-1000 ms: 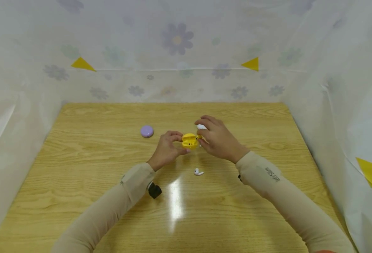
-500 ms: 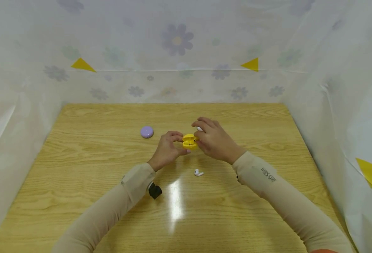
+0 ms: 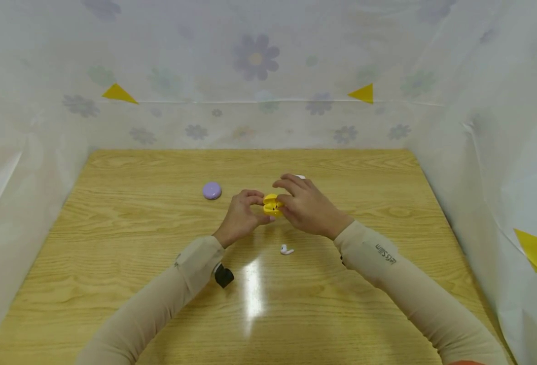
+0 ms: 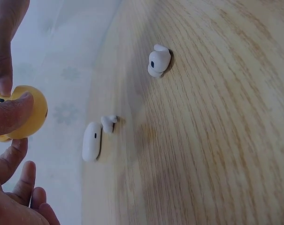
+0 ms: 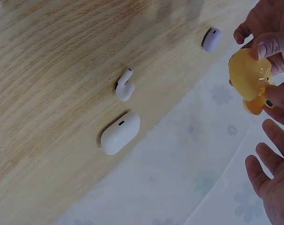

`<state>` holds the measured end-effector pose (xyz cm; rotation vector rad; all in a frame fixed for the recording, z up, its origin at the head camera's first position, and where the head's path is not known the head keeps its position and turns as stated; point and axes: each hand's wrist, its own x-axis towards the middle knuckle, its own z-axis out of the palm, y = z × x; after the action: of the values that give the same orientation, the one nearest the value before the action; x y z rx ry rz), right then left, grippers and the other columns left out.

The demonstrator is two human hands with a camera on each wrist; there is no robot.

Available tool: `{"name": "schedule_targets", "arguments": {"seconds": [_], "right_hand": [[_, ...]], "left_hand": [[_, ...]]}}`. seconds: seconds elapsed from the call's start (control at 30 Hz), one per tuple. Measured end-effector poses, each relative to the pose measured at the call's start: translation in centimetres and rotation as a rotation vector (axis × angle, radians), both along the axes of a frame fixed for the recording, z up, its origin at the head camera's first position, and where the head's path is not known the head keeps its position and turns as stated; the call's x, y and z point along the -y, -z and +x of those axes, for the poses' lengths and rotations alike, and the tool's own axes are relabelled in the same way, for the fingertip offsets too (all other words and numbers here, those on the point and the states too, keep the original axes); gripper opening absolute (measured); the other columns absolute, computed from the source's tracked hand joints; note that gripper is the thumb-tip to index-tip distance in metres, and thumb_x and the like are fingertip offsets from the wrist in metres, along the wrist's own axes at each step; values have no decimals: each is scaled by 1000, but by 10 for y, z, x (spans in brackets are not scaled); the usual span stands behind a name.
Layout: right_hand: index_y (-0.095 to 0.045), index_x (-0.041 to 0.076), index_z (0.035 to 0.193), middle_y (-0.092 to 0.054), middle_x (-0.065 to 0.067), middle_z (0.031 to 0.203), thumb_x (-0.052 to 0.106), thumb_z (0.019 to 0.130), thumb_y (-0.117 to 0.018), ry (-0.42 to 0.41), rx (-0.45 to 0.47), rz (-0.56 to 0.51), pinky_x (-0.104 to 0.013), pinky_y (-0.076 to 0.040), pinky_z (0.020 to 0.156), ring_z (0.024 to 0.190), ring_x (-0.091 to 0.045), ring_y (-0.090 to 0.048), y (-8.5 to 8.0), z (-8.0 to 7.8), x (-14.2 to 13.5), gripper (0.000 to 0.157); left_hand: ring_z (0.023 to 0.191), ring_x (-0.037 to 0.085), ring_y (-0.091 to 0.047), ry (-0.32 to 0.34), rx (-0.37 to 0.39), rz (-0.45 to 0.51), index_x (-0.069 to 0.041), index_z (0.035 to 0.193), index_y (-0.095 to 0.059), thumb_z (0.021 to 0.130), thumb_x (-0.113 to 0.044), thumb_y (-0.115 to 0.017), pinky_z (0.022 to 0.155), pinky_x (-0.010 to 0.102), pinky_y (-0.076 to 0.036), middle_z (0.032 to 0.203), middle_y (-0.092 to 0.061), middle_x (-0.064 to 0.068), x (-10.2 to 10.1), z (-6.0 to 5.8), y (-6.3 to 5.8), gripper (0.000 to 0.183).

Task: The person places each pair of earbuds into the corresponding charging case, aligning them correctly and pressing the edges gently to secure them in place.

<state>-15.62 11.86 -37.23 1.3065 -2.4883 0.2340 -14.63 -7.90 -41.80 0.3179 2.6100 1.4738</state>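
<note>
My left hand (image 3: 238, 215) holds a yellow earbud case (image 3: 270, 208), its lid raised, above the middle of the table. At the case's right side, my right hand (image 3: 311, 208) pinches a yellow earbud (image 5: 269, 102) between thumb and finger; its other fingers stay spread. Fingers hide much of that earbud, so how far it sits inside the case cannot be told. A white earbud (image 3: 285, 250) lies on the table on the near side of the hands.
Behind the right hand stands a white earbud case (image 3: 299, 176), with a second white earbud (image 5: 125, 89) beside it. A round purple case (image 3: 212, 190) lies left of the hands. Flower-patterned sheeting (image 3: 268, 66) surrounds the wooden table (image 3: 158, 172).
My right hand has moved left and slightly toward me, bringing the yellow earbud to the open case. The left hand keeps its hold and has barely moved.
</note>
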Motion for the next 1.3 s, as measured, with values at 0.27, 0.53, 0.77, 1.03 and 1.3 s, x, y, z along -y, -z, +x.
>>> {"name": "schedule_targets", "arguments": {"seconds": [0.27,0.53,0.77,1.03,1.3], "right_hand": [[-71,9,97,-62,-13,123,13,85,-71,-15,-7,-5,-50,-50,95,121,-34,-54,3,-1,-2,13],[-71,9,98,-61,-13,123,14,86,-70,-16,-8,9,-50,-50,94,122,-34,-54,4,-1,-2,13],[-72,11,99,-62,-12,122,14,87,-69,-15,-6,12,-50,-50,93,122,-33,-54,3,-1,-2,13],[-72,12,102,-62,-11,123,14,88,-68,-7,-9,33,-50,-50,95,122,-33,-55,4,-1,-2,15],[-72,11,103,-62,-11,123,14,88,-68,-12,-15,45,-50,-51,93,121,-33,-55,4,0,-2,16]], "left_hand": [[123,33,-50,-11,-6,-2,1,93,-70,72,-18,-83,107,50,-38,124,-58,13,0,-1,2,31],[123,34,-49,-12,-4,1,0,93,-70,72,-18,-83,107,51,-37,125,-58,13,0,-1,2,31],[124,34,-49,-8,-8,1,1,94,-69,72,-17,-83,108,52,-37,125,-58,13,0,0,1,31],[123,34,-50,-3,5,17,2,96,-70,73,-15,-82,108,51,-38,125,-57,14,-1,0,-1,32],[122,34,-50,0,4,25,3,97,-70,73,-15,-82,107,50,-39,124,-58,15,-2,0,-1,32]]}}
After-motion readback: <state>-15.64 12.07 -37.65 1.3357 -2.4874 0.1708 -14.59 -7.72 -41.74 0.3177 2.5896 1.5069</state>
